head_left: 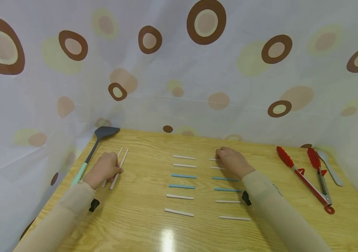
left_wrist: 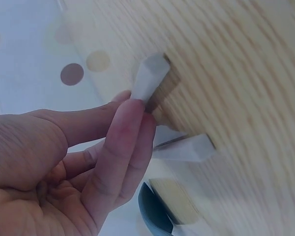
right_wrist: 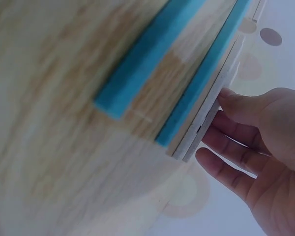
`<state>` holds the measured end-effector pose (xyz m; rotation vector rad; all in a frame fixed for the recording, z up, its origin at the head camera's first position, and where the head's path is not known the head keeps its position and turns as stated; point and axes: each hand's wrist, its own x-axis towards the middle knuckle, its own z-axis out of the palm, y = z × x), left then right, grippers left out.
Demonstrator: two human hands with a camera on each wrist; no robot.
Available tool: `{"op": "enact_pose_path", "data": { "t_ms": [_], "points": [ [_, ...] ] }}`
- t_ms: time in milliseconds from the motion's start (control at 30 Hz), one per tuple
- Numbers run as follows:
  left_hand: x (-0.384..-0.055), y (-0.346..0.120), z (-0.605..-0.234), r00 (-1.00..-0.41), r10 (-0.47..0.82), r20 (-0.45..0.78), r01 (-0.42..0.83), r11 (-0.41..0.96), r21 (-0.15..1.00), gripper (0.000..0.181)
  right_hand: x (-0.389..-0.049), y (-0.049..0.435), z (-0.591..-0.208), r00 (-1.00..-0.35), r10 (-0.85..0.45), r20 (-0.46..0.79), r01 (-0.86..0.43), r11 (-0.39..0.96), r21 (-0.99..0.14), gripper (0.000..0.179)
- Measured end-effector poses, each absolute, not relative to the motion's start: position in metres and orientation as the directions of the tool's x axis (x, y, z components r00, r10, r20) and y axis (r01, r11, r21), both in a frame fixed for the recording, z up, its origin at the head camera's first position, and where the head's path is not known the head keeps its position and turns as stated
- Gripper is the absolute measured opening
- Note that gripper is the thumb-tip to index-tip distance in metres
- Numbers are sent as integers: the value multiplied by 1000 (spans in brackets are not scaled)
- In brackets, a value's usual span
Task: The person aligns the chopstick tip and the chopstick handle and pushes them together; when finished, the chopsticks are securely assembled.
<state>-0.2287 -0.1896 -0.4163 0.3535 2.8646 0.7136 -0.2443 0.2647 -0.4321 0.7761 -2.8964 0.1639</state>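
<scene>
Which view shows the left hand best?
The left wrist view: it shows the left hand up close, fingers pinching a pale stick. The head view shows it smaller, mainly its back; the right wrist view doesn't show it.

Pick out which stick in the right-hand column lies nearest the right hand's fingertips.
The farthest white stick: the right hand has its fingertips at it, while the column's other five sticks lie nearer the person.

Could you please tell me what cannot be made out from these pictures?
Head: spatula handle, lower end behind left sleeve.
Head: farthest right-column white stick, partly covered by right hand.
Head: right sleeve print, too small to read.
Right wrist: nearest blue stick, far end cut off by top edge.
</scene>
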Motion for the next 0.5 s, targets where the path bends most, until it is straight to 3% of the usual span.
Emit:
{"op": "enact_pose_path", "data": {
  "t_ms": [300, 500],
  "points": [
    [-225, -182, -409, -963, 259, -73, 198, 868, 456, 21, -247, 264, -434, -849, -504, 159, -517, 854, -58, 7],
    [-226, -148, -389, -940, 325, 99, 340, 888, 310, 19, -247, 264, -435, -847, -503, 173, -517, 854, -49, 7]
  ]
}}
